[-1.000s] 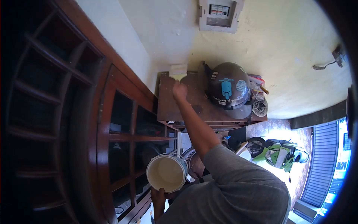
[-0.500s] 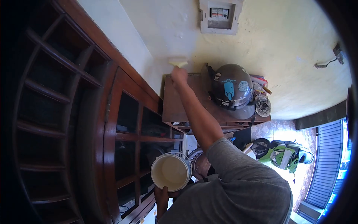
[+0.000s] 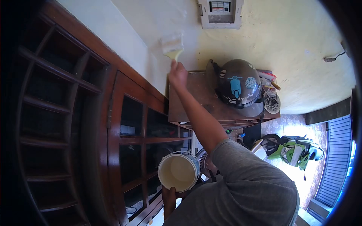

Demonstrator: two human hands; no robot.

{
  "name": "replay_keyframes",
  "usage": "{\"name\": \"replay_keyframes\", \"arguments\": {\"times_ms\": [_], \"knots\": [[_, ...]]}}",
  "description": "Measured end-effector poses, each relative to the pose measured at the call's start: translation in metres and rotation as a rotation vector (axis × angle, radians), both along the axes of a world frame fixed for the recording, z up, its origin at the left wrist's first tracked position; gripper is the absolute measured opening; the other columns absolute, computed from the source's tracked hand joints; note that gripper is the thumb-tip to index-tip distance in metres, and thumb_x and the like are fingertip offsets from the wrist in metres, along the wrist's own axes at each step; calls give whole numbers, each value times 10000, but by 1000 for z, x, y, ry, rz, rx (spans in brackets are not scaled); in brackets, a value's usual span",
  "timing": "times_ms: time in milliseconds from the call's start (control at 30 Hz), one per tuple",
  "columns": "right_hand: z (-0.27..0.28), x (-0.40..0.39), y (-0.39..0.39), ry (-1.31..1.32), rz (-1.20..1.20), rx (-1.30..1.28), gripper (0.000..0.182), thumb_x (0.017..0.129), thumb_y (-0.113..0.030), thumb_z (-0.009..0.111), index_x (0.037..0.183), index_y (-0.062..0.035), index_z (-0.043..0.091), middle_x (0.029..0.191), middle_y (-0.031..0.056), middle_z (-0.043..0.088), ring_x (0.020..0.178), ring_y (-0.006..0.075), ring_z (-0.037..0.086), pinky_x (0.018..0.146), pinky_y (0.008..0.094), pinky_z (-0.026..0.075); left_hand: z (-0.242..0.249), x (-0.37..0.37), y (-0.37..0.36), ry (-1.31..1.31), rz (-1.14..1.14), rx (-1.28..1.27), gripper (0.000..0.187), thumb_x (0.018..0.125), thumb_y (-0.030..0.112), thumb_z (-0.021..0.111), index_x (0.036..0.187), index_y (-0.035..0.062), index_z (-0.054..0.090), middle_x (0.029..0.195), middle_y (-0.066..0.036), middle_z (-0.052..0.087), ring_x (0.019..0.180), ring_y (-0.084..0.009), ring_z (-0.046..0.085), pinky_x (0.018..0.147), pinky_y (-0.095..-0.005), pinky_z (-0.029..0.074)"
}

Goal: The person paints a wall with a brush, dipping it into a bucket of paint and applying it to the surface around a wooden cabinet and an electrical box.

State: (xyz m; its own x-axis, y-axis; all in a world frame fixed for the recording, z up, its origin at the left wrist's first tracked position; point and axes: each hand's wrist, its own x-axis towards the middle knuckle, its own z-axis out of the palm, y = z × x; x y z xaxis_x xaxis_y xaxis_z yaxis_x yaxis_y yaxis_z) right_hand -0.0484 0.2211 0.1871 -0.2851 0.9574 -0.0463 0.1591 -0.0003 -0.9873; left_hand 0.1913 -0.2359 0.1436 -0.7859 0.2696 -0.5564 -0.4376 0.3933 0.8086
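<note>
My right hand is closed around the handle of a wide paintbrush, with its bristles up against the yellowish wall near the corner. Slight blur softens the bristles. Low in the view, my left hand grips a white paint bucket by its near side, thumb over the rim. Pale cream paint coats the inside of the bucket, which tips toward me. Part of the left hand is hidden behind the bucket and my grey sleeve.
A dark helmet with stickers rests on a wooden cabinet under my right arm. An electrical box is set in the wall above. Glazed wooden doors run along the left. A green motorcycle stands at the right.
The paintbrush and my right hand have moved up the wall and slightly left, turning the brush's broad face into view. The bucket stays in my left hand.
</note>
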Motion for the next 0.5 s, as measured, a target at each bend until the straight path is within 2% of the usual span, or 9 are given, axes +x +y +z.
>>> {"name": "replay_keyframes", "arguments": {"times_ms": [200, 233, 267, 300, 367, 400, 433, 467, 500], "knots": [[-116, 2, 2, -182, -7, 6, 576, 1026, -488, 384, 1015, 20, 654, 1052, 325, 646, 1048, 523, 587, 938, 573, 438, -20, 1, -22, -96, 51, 0, 611, 833, -30, 451, 1441, -38, 395, 1405, -191, 513, 1308, -280, 510, 1105, -379, 379], [-133, 2, 2, -234, 43, 2, 602, 1034, -491, 347, 1079, 35, 636, 1087, 335, 638, 1073, 506, 594, 965, 566, 439, -19, 0, -22, -93, 52, -18, 616, 828, -33, 451, 1442, -37, 392, 1403, -192, 514, 1301, -283, 517, 1096, -376, 391], [-135, 2, 0, -286, 92, 2, 634, 1043, -494, 309, 1142, 50, 618, 1121, 344, 630, 1098, 488, 600, 992, 558, 440, -13, -1, -17, -89, 53, -33, 622, 824, -35, 450, 1443, -37, 389, 1400, -193, 515, 1293, -286, 524, 1087, -374, 403], [-138, 1, -6, -284, 97, 8, 634, 1043, -494, 309, 1142, 50, 618, 1121, 344, 630, 1098, 488, 600, 992, 558, 440, -3, 0, -13, -87, 57, -28, 622, 824, -35, 450, 1443, -37, 389, 1400, -193, 515, 1293, -286, 524, 1087, -374, 403], [-133, -2, -15, -398, 105, 23, 632, 1044, -468, 309, 1160, 66, 627, 1121, 331, 644, 1088, 488, 611, 991, 550, 451, 30, -1, 10, -255, 146, -25, 630, 817, -40, 449, 1444, -39, 386, 1391, -195, 519, 1285, -290, 532, 1082, -370, 407], [-130, -5, -16, -397, 112, 30, 632, 1044, -468, 309, 1160, 66, 627, 1121, 331, 644, 1088, 488, 611, 991, 550, 450, 15, -1, 2, -255, 153, -19, 630, 817, -40, 449, 1444, -39, 386, 1391, -195, 519, 1285, -290, 532, 1082, -370, 407], [-124, -4, -20, -400, 121, -46, 617, 1044, -449, 317, 1171, 68, 629, 1140, 325, 643, 1094, 479, 615, 993, 542, 455, -11, 1, -16, -169, 106, -26, 633, 818, -41, 447, 1447, -37, 378, 1379, -201, 521, 1257, -292, 554, 1021, -373, 471], [-123, -3, -23, -403, 127, -123, 603, 1043, -430, 324, 1182, 70, 632, 1159, 319, 641, 1101, 471, 619, 995, 534, 459, -13, 1, -18, -83, 56, -35, 637, 818, -41, 444, 1451, -35, 370, 1366, -207, 524, 1230, -294, 577, 959, -375, 535], [-122, -3, -23, -403, 128, -122, 603, 1043, -430, 324, 1182, 70, 632, 1159, 319, 641, 1101, 471, 619, 995, 534, 459, -14, 4, -21, -83, 57, -34, 637, 818, -41, 444, 1451, -35, 370, 1366, -207, 524, 1230, -294, 577, 959, -375, 535]]}}
